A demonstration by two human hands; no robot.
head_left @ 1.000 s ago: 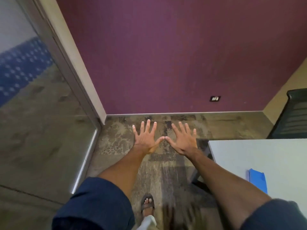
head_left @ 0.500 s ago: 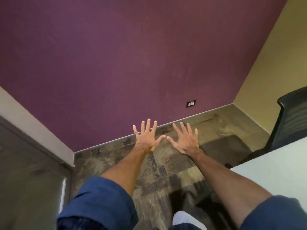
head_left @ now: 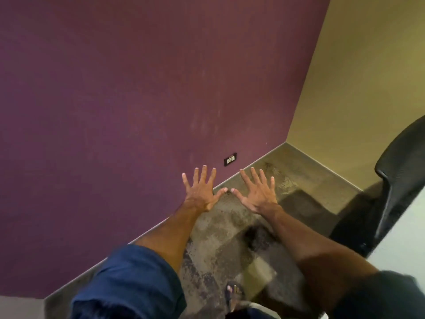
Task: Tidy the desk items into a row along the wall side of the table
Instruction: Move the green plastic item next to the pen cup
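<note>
My left hand (head_left: 201, 191) and my right hand (head_left: 258, 195) are stretched out in front of me, backs up, fingers spread wide, thumb tips nearly touching. Both hold nothing. They hover above the carpet, in front of the purple wall (head_left: 128, 107). Only a pale strip of the white table (head_left: 404, 240) shows at the right edge. No desk items are in view.
A black mesh office chair (head_left: 400, 171) stands at the right, beside the table's end. A yellow wall (head_left: 368, 77) meets the purple one in the corner. A black wall socket (head_left: 230, 159) sits low on the purple wall. My sandalled foot (head_left: 234, 295) is on the patterned carpet.
The view has swung right and tilted: the glass door and the blue item on the table have left the frame, and the yellow wall and chair have come in. My hands stay spread.
</note>
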